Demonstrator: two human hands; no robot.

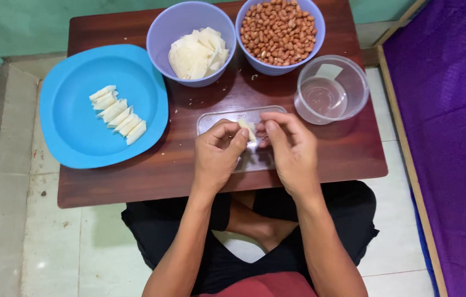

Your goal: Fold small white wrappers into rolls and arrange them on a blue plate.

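Observation:
My left hand and my right hand meet over a clear plastic lid on the small brown table. Both pinch one small pale wrapper piece between thumbs and fingertips. A blue plate at the left holds a row of several folded pale pieces. At the back, a lilac bowl holds a stack of pale wrappers, and a second lilac bowl is full of peanuts.
A clear round plastic container with a little water stands right of my hands. Small crumbs lie on the table near the bowls. A purple mat lies at the right. White floor tiles surround my crossed legs.

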